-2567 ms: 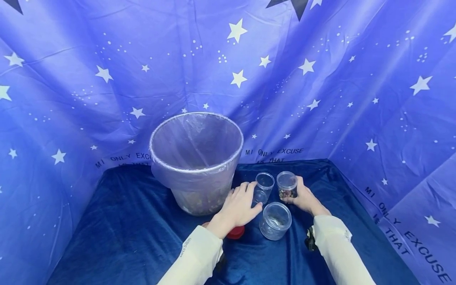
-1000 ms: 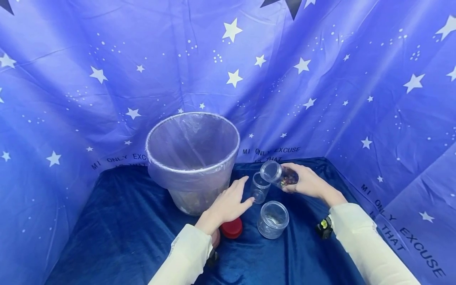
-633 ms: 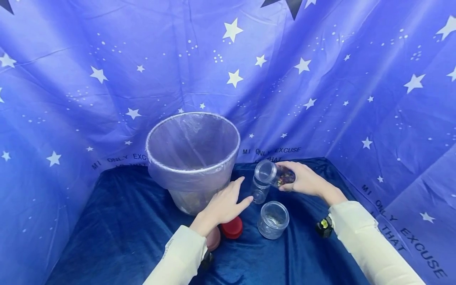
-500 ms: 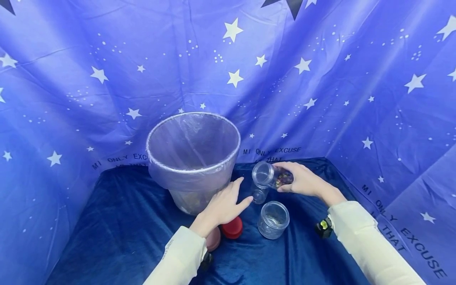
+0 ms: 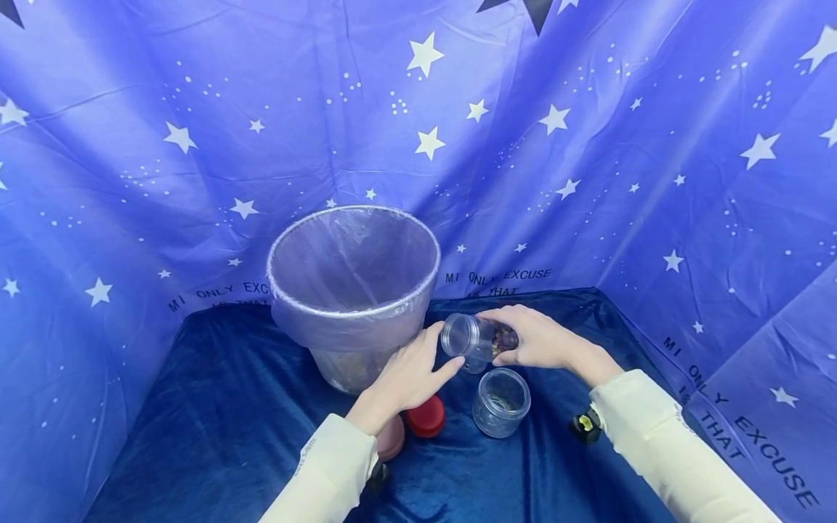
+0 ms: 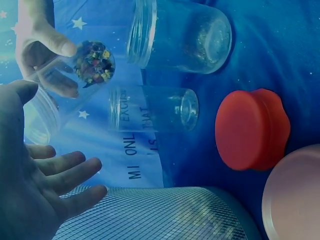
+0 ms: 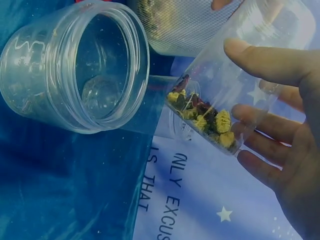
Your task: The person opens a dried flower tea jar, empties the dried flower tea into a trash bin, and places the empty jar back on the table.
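My right hand (image 5: 546, 341) grips a clear jar (image 7: 215, 75) around its side. The jar is tilted, its mouth pointing left toward my left hand (image 5: 407, 378). Dried flowers (image 7: 205, 117), yellow and dark red, lie at the jar's bottom end. My left hand is spread with its fingers fairly straight, close to the jar's mouth; whether it touches the rim I cannot tell. Below the held jar, partly hidden in the head view, a slim clear jar (image 6: 155, 109) stands upright. Nearer to me is a wider clear jar (image 5: 501, 415), uncapped.
A mesh bin (image 5: 356, 356) with a translucent bag over its rim stands left of the jars. A red lid (image 5: 426, 418) and a pink lid (image 5: 391, 440) lie near my left wrist. Dark blue cloth (image 5: 222, 436) covers the table, with a starry curtain (image 5: 366, 109) around it.
My right hand has lifted the flower-filled jar, tipped it over and brought it left and lower toward my left hand. My left hand has drawn back left from the slim jar.
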### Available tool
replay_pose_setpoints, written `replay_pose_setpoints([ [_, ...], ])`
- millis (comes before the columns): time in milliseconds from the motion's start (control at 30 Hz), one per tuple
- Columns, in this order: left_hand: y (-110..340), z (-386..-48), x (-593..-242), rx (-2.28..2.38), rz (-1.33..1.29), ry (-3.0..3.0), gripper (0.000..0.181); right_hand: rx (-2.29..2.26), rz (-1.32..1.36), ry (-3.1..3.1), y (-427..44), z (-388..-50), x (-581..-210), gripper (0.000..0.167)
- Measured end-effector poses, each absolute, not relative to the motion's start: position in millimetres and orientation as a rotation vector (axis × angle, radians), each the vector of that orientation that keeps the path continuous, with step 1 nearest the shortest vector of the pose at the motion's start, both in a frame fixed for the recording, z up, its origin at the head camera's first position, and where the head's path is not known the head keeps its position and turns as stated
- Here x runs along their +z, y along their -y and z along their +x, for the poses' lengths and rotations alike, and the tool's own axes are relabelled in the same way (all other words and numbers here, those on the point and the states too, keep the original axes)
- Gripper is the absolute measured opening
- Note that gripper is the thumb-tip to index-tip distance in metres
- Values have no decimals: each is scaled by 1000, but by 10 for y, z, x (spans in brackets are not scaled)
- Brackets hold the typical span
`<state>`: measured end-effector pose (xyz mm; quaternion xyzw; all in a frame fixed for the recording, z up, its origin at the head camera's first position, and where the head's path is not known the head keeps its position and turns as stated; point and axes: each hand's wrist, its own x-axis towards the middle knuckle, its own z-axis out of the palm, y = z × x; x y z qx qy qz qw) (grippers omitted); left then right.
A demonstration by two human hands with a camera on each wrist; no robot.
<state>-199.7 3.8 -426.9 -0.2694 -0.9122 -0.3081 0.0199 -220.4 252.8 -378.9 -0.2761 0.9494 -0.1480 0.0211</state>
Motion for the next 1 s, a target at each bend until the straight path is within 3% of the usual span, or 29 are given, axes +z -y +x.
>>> replay_pose_setpoints([
  [233,33,-1978,-4246,-923,-870,2827,64,-389,-913,-2921,-2498,-2179,-3804,73],
  [567,141,-1929,-4221,-901,-1014,2851,81,-400,-919,-2872,-2417,-2139,-3815,74],
  [1000,306,-1852,-4232,-825,-1210,2658,73,-510,-960,-2771,-2327,-2081,-3822,71],
])
